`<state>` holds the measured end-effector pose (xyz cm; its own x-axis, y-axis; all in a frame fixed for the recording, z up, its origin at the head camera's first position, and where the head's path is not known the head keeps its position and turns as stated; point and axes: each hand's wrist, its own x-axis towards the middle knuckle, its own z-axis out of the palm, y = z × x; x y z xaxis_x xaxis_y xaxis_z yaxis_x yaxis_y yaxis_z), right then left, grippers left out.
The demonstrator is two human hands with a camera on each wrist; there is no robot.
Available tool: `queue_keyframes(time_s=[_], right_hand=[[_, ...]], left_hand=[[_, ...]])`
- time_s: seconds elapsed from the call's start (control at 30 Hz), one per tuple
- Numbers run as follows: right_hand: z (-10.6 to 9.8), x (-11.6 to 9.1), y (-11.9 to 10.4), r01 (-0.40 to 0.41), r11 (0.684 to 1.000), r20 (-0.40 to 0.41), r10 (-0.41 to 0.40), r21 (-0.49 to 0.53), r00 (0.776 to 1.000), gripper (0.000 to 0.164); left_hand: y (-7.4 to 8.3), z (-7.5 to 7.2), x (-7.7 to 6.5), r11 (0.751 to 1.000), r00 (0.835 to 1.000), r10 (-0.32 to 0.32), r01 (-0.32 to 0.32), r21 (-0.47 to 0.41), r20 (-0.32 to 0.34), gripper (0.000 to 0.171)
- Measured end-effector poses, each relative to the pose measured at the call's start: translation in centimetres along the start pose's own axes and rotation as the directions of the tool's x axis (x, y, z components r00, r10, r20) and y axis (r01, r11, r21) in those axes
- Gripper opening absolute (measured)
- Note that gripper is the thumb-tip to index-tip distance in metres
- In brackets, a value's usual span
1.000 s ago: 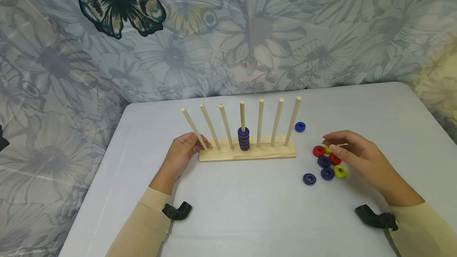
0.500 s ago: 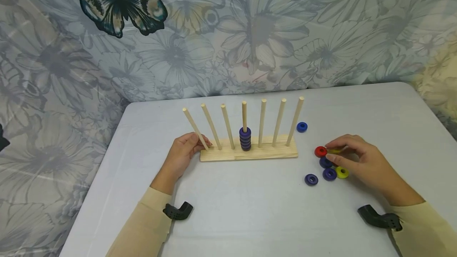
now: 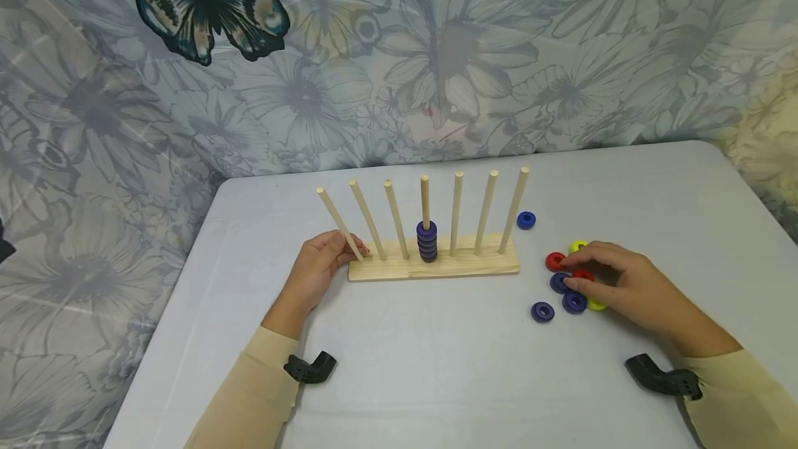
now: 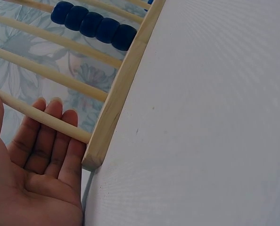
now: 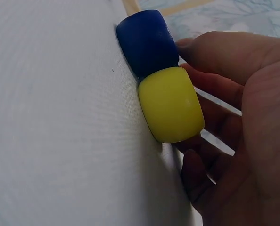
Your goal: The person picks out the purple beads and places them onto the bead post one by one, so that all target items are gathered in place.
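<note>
A wooden peg stand (image 3: 461,267) holds a row of upright pegs. Purple rings (image 3: 427,241) are stacked on its middle peg, which look dark blue in the left wrist view. My left hand (image 3: 324,262) holds the leftmost peg (image 4: 60,125) near its foot, fingers behind it and thumb on the near side. To the right, my right hand (image 3: 630,286) reaches over a cluster of loose rings, fingers loosely bent. Its thumb touches a purple ring (image 3: 558,283); the index fingertip is by a red ring (image 3: 555,261). A second red ring (image 3: 582,274) lies beneath the hand.
Yellow rings (image 3: 578,246) lie at the back of the cluster and partly under the right hand. Another purple ring (image 3: 574,303) sits in front. One ring (image 3: 542,312) lies apart nearer me, and a blue ring (image 3: 526,220) behind the stand's right end. The table (image 3: 405,366) is white.
My right hand has lowered toward me over the cluster, from the yellow ring to the purple one. That purple ring has shifted slightly left. My left hand has stayed on the peg.
</note>
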<state>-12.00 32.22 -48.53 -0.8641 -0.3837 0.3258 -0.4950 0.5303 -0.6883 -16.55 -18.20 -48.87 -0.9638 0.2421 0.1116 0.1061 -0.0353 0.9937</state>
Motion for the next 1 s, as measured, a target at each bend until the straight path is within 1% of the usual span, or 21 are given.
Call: queue_keyframes(time_s=[0.13, 0.27, 0.5, 0.8, 0.9, 1.0], right_hand=[[-0.02, -0.03, -0.04, -0.005, 1.000, 0.030, 0.006, -0.031, 1.000, 0.044], [-0.02, -0.10, -0.14, -0.013, 1.000, 0.049, 0.015, -0.028, 0.999, 0.044], [0.20, 0.07, -0.18, -0.010, 0.999, 0.037, 0.012, -0.041, 0.999, 0.044], [0.58, 0.35, -0.23, 0.019, 0.998, 0.022, -0.017, -0.065, 1.000, 0.047], [0.60, 0.47, -0.41, 0.015, 0.997, 0.025, -0.014, -0.070, 1.000, 0.046], [0.62, 0.56, -0.61, -0.004, 0.996, 0.029, 0.007, -0.088, 1.000, 0.044]], left_hand=[[0.04, 0.00, -0.02, 1.000, 1.000, -0.003, 0.003, 0.004, 0.002, 0.054], [0.06, -0.02, -0.05, 1.000, 1.000, -0.007, 0.007, 0.005, 0.002, 0.054], [-0.06, -0.02, 0.05, 1.000, 1.000, 0.004, -0.004, -0.009, 0.004, 0.053], [-0.05, 0.05, 0.04, 1.000, 1.000, 0.008, -0.008, -0.028, 0.003, 0.058], [-0.20, 0.00, 0.08, 1.000, 1.000, 0.013, -0.013, -0.023, 0.005, 0.055], [-0.32, -0.05, 0.11, 1.000, 1.000, 0.015, -0.015, -0.017, 0.007, 0.056]])
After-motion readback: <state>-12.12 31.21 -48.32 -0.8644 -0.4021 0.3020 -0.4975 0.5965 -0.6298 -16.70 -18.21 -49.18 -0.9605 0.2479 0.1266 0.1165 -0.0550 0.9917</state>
